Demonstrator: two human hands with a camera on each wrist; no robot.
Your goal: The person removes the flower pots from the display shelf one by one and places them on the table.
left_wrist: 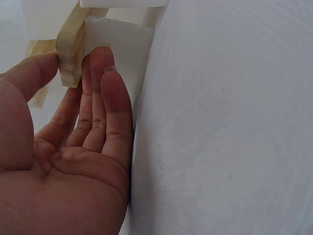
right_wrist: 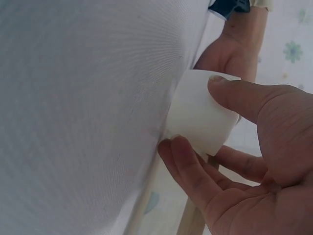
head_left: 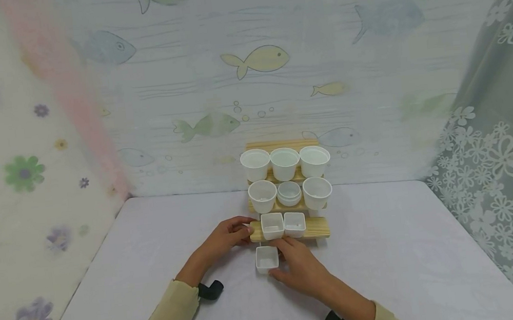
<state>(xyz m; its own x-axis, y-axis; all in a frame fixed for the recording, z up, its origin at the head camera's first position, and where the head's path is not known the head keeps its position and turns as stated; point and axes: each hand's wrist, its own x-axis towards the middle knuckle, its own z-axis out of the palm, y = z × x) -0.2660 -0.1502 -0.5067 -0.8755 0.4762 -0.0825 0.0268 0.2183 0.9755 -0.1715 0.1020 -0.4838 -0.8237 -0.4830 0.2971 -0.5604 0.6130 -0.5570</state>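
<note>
White square cup (head_left: 267,259) in the cup-wide right-hand grip (head_left: 301,267)

The right wrist view's edge cuts off the right hand (right_wrist: 279,154).

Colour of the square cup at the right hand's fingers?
The cup is plain white; the head view shows it best.

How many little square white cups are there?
3. The left square cup and right square cup sit side by side on the lowest wooden step. The third square cup is in front, held by the right hand. None looks hidden.
</note>
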